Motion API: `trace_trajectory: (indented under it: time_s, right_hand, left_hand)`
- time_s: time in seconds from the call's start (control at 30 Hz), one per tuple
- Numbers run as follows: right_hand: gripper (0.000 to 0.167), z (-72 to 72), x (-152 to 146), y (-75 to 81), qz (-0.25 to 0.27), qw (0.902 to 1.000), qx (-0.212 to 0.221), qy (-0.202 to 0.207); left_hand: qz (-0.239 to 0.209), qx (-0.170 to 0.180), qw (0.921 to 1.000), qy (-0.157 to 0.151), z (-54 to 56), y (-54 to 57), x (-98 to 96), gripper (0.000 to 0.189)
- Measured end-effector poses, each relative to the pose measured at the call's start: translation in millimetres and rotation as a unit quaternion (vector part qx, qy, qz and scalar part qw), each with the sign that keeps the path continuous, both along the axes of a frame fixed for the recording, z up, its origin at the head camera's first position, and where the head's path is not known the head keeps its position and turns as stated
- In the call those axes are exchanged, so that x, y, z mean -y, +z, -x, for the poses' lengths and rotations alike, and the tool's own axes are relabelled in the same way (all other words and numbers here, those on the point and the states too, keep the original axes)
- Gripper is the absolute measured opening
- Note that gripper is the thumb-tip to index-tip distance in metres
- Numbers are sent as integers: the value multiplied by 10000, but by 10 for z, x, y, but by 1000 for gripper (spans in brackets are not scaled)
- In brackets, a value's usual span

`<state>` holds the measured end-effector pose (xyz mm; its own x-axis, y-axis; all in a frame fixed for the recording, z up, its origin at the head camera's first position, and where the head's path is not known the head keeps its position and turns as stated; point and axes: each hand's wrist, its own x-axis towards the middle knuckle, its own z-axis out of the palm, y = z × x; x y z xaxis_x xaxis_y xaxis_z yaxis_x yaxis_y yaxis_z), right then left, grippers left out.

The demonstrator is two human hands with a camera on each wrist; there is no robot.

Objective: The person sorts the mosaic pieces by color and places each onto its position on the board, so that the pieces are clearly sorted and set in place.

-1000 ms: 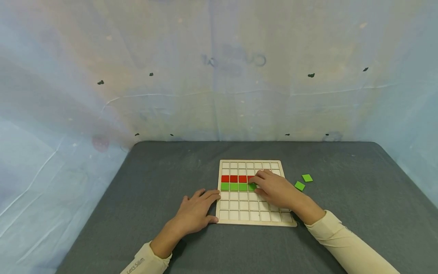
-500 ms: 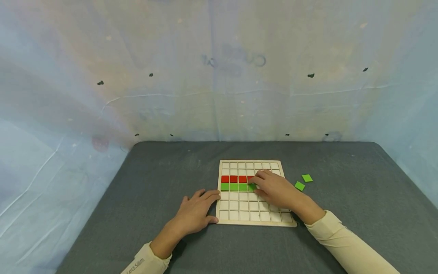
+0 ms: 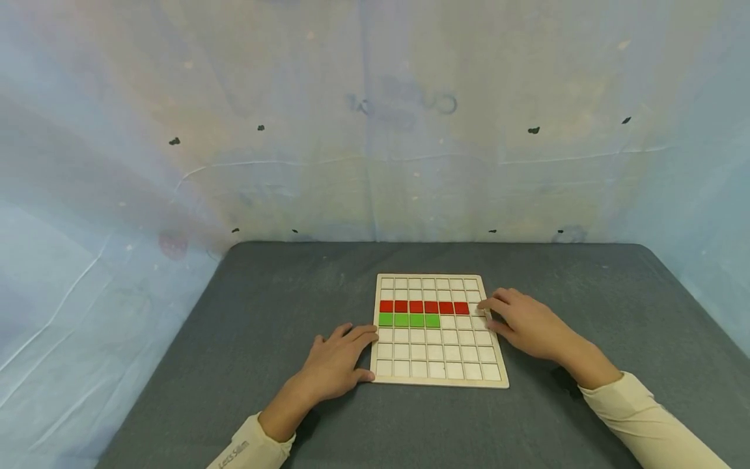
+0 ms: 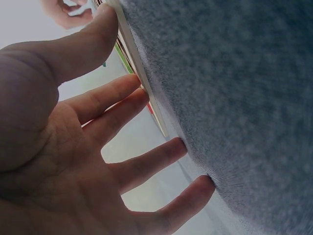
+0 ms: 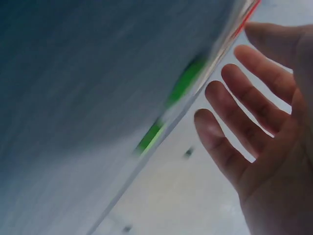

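Observation:
A wooden board (image 3: 439, 383) divided into square cells lies flat on the table. One of its rows holds several red tiles (image 3: 430, 307), and the row nearer me holds several green tiles (image 3: 416, 320). My left hand (image 3: 335, 365) rests at the board's left side. In the left wrist view, its thumb and two fingers touch the board's edge, and the other fingertips meet the cloth. My right hand (image 3: 530, 324) is by the board's right edge, holding nothing, its fingers relaxed. Two loose green tiles (image 5: 186, 82) show blurred in the right wrist view; the head view hides them behind that hand.
Dark grey cloth covers the table (image 3: 281, 293). A pale sheet (image 3: 404, 189) with several small dark marks rises behind it and along both sides.
My right hand has moved right, from over the board to its right edge, uncovering the right ends of the red and green rows. My left hand stays in place.

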<state>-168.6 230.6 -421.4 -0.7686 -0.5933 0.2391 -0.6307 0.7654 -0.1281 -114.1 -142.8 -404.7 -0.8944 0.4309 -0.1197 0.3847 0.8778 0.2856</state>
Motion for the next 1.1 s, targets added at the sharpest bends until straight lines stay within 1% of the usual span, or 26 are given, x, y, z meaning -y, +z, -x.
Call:
trace_trajectory:
  time_s: [0.17, 0.27, 0.33, 0.43, 0.5, 0.63, 0.8, 0.97, 1.1]
  right_hand:
    - [31, 30, -440, -25, -114, 9993, -74, -336]
    - [33, 36, -600, -36, -95, 9988, -27, -478]
    - [37, 29, -653, -51, -90, 9986, 110, -505]
    - [40, 16, -677, -67, -92, 9983, 317, -490]
    - [41, 11, -672, -76, -67, 9982, 368, -462]
    - [38, 4, -655, -101, 11, 9987, 246, -448]
    - [33, -26, -644, -137, -5, 9989, 133, -449]
    - [33, -33, -645, -121, -2, 9985, 190, -520]
    - [37, -47, -672, -124, 5, 9979, 229, -603]
  left_hand:
    - [-5, 65, 10000, -3, -13, -5, 9, 65]
    - [-6, 53, 10000, -9, -17, -10, 22, 65]
    - [-4, 26, 10000, -16, -17, -12, 29, 65]
    - [-11, 8, 10000, -19, -13, -8, 31, 65]
    - [-11, -7, 10000, -14, -8, -3, 29, 65]
    - [-21, -14, 10000, -5, -5, 5, 28, 65]
    - [9, 50, 10000, -6, -28, -8, 38, 65]
    - [79, 41, 9999, 47, -22, -16, 36, 66]
    - [108, 39, 9999, 4, -10, -10, 21, 66]
